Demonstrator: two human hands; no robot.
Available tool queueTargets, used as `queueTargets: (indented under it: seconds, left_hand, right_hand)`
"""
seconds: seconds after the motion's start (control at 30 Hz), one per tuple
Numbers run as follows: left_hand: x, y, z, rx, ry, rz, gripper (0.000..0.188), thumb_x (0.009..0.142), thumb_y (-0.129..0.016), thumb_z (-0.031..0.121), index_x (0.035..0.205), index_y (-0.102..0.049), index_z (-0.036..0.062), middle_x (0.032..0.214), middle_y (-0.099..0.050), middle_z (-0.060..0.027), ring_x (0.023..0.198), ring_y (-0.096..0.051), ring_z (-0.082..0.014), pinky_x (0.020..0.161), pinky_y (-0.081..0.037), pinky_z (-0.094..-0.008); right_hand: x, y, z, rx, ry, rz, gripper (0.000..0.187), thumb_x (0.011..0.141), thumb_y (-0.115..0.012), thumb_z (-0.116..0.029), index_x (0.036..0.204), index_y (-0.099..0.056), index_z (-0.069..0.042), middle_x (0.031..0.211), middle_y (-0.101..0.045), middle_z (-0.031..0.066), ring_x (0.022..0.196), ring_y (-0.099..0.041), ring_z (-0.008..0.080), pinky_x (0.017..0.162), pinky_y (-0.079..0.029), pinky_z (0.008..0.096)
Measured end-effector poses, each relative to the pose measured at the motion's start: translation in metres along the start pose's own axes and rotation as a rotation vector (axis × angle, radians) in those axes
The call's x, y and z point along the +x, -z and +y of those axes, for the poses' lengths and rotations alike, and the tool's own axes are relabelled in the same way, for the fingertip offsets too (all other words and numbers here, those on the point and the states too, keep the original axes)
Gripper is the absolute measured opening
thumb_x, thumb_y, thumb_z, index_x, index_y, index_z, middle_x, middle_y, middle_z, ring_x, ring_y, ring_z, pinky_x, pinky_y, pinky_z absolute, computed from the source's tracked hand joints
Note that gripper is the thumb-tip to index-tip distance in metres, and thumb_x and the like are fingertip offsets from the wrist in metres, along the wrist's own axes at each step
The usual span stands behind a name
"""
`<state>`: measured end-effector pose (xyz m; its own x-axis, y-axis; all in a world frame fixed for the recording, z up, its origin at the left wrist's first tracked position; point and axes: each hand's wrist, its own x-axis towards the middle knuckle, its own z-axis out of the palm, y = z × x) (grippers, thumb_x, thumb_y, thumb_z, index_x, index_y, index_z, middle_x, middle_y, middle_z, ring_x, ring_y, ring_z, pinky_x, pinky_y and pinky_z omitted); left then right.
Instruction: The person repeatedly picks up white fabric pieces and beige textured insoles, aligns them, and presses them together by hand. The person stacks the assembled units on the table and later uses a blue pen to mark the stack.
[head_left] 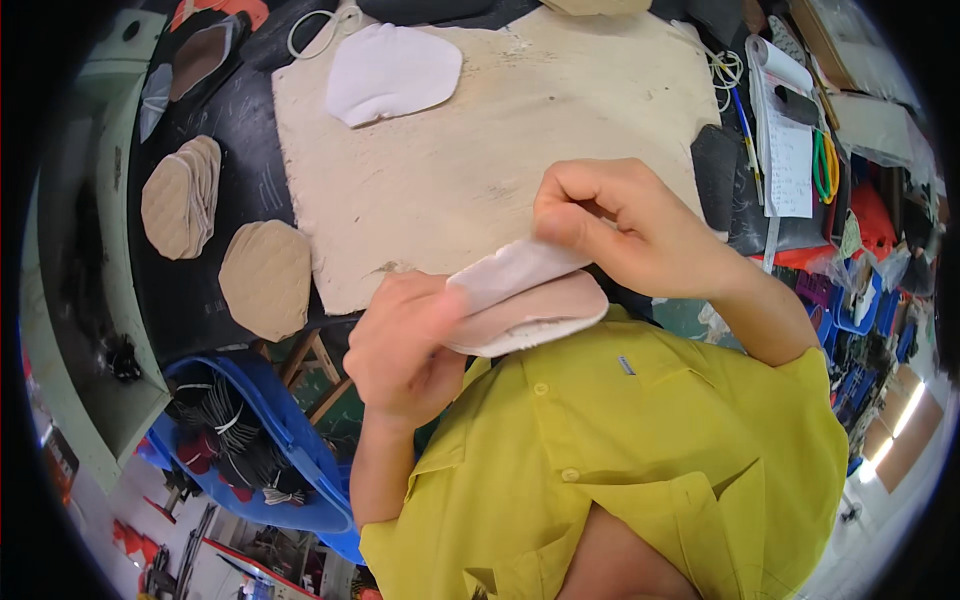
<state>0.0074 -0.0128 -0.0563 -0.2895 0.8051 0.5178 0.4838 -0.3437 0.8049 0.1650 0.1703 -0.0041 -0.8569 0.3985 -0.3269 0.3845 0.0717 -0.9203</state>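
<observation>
Two bare hands and a folded fabric piece, seen from above. The doubled, rounded piece of white and pinkish-beige fabric (548, 303) is held in the air between the two hands, in front of the yellow-green buttoned shirt (660, 420) and just off the near edge of the cream sheet (480, 160) on the black work surface (250, 180). The governing relation appears to be that between the flap and the right fingers: the flap slants from the left hand (405, 345) up toward the right hand (610, 215), its long axis rising gently rightward, while a pinkish-beige lobe with a white rim lies below it, a narrow gap opening between the two layers. The left hand is the nearer to the piece, its fingers and thumb closed on the left end. The right fingers are curled, the thumb bent toward them at the flap's upper edge (blur hides the tips, so whether they pinch it or only rest against it cannot be told). The piece therefore lies to the right of the left fingers, and below and to the left of the right ones. Beyond, a white, rounded fabric piece (393, 75) lies flat on the sheet; at left rest two groups of beige, quilted, rounded pieces, one fanned (180, 200), one squared up (265, 280).
</observation>
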Motion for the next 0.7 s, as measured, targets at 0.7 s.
queueTargets:
  seconds: [0.7]
  left_hand:
    - [0.025,0.017,-0.026,0.724,0.032,-0.124,0.036,0.078,-0.077,0.009,0.113,-0.069,0.0031,0.116,-0.066,-0.0136,0.110,-0.062,-0.0339,0.093,-0.048,-0.0452]
  right_hand:
    - [0.086,0.098,0.031,-1.316,0.278,0.938,0.040,0.079,-0.072,-0.015,0.115,-0.063,-0.002,0.104,-0.066,0.0139,0.097,-0.062,0.0318,0.082,-0.051,0.0391]
